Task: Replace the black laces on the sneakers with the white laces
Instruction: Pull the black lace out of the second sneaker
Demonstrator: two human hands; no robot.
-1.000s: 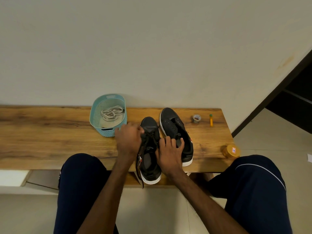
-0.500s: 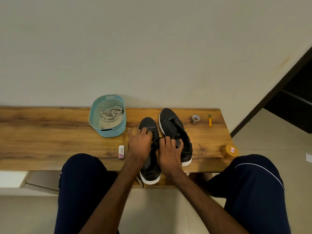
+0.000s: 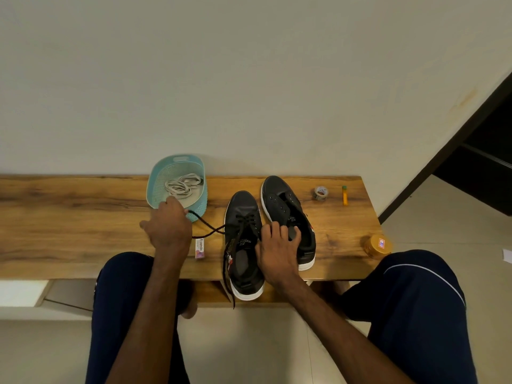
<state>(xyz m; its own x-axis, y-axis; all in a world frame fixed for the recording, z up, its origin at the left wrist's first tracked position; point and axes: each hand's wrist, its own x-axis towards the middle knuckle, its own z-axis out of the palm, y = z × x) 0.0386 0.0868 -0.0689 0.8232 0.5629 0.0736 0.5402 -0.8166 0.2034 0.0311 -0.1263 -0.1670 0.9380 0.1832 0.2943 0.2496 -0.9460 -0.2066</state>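
Watching remotely. The left hand (image 3: 166, 225) is pinching the thin black woven lace (image 3: 206, 227) and drawing it out leftward, over the long wooden bench (image 3: 69, 217). Two strands are running from that hand to the eyelets, crossing on the way. The lace is feeding out of the near-left black sneaker w/ white sole (image 3: 243, 245), and another tail is hanging over the near edge.

The right hand (image 3: 277, 250) is lying on the near-left shoe's right wall, fingers bent onto the far-right black sneaker (image 3: 288, 214). Can't tell if it's gripping or just pressing.

Progress, my read: the far-right shoe's eyelets are showing bare, so its lace is out. The near-left one is approx. half unthreaded, w/ only the far rows crossed. The white flat laces (image 3: 181, 185) are sitting coiled in the teal plastic mesh basket (image 3: 155, 187), far-left, just beyond the left hand. So no relacing yet; that's the bulk remaining, both shoes.

Misc: a small pink-white eraser (image 3: 199, 248) is lying near the left wrist.
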